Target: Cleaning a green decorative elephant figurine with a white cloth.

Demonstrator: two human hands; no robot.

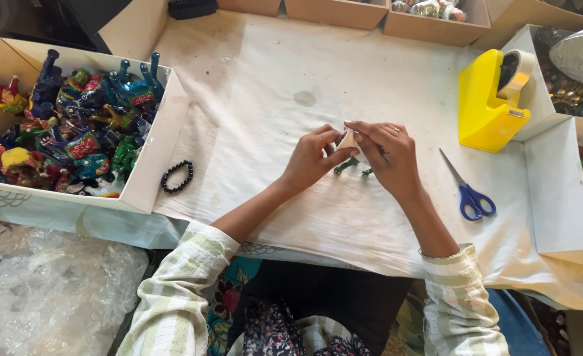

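Near the middle of the cloth-covered bench (272, 86), the person is working both hands together over a small figurine (352, 163). The left hand (310, 160) is closing its fingers and thumb on the figurine's pale upper part, and the right hand (387, 153) is gripping the same piece from the other side, its fingertips meeting those of the left hand. Most of the figurine is hiding under the hands; only dark green legs are poking out below them, just above the cloth, and whether they are touching it cannot be told. A black bead bracelet (177, 176) is lying towards the bench's left edge, just beside a white cardboard box (156, 155) that is holding a heap of brightly painted animal figurines (67, 125) in blue, green, red and yellow. Towards the right edge, blue-handled scissors (466, 188) are lying shut on the cloth, blades pointing towards the hands, and behind them a yellow tape dispenser (489, 99) is standing near the far right corner. Crumpled bubble wrap (48, 290) is sitting below the near left corner of the bench.
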